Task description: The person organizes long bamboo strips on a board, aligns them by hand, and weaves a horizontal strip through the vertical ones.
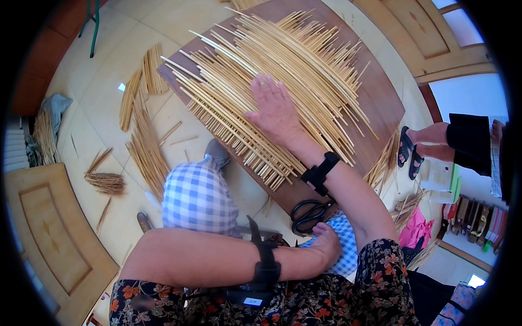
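Observation:
My right hand (274, 111) lies flat, palm down, on a broad layer of straw-coloured stalks (321, 70) with its fingers stretched out. The stalks are spread side by side across a brown table board (380, 98), some longer ones lying over shorter ones. My left hand (326, 247) is low by my lap, its fingers curled in over blue checked cloth (343, 239); whether it holds anything is hidden. Just above it, at the board's near edge, are black-handled scissors (309, 217), their blades out of sight.
Bundles of stalks (145, 149) lie on the tiled floor to the left, with a tied bunch (109, 183) further out. My knee is under blue checked cloth (198, 195). On the right stands another person in black sandals (405, 146), near a pink bag (416, 228).

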